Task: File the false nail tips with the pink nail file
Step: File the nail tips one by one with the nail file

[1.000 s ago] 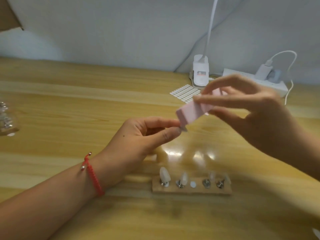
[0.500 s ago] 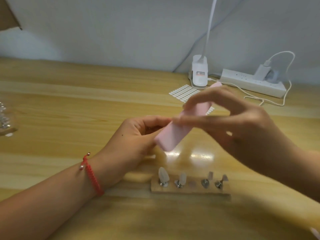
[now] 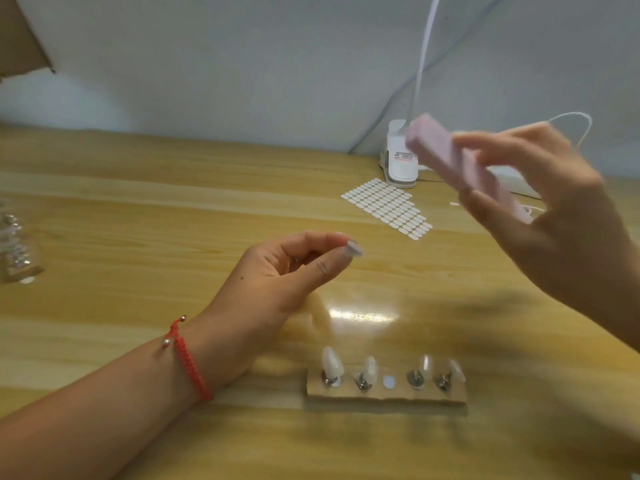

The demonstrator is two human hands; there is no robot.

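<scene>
My left hand [image 3: 277, 275] hovers over the middle of the wooden table and pinches a small pale false nail tip [image 3: 354, 248] between thumb and forefinger. My right hand [image 3: 554, 216] is raised at the upper right and grips the pink nail file [image 3: 450, 161], a thick block held clear of the tip. Near the front edge lies a wooden holder [image 3: 384, 396] with several false nail tips [image 3: 331, 367] standing on metal pins; one middle spot shows only a white dot.
A sheet of white oval stickers [image 3: 384, 206] lies behind my left hand. A white clip lamp base [image 3: 400, 161] and a power strip with a cable [image 3: 519, 178] sit at the back. A clear container [image 3: 15, 251] stands at the left edge.
My right hand has lifted the pink file up and to the right, away from the tip. My left hand still pinches the tip, which now shows uncovered.
</scene>
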